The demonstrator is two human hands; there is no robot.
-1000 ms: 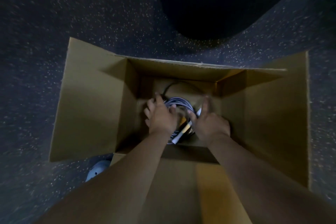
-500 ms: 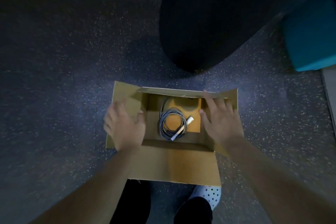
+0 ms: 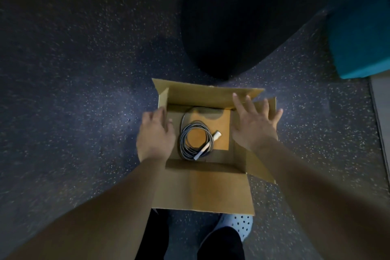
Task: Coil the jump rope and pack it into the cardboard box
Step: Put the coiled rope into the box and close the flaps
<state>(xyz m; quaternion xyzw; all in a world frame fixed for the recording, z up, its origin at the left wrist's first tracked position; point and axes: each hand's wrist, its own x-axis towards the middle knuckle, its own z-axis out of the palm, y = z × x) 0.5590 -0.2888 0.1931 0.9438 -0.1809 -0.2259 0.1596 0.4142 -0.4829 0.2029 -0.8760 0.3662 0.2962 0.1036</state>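
Observation:
The cardboard box (image 3: 202, 188) stands open on the speckled floor, its near flap lying flat towards me. On the box's bottom lies the grey jump rope (image 3: 183, 140), wound into a round coil, with a white handle (image 3: 207, 146) lying across its right side. My left hand (image 3: 155, 135) wraps the upright left flap, thumb inside and fingers outside. My right hand (image 3: 255, 121) rests flat on the right flap with its fingers spread. Neither hand touches the rope.
A large black rounded object (image 3: 232, 17) sits just beyond the box's far flap. A teal block (image 3: 363, 34) stands at the upper right, with a pale strip (image 3: 382, 116) below it. My dark trouser legs and a white perforated shoe (image 3: 238, 224) are under the near flap.
Both hands came out of the box and left the coiled rope on its bottom. They moved apart to the side flaps, and the left flap has been raised upright. The view pulled back.

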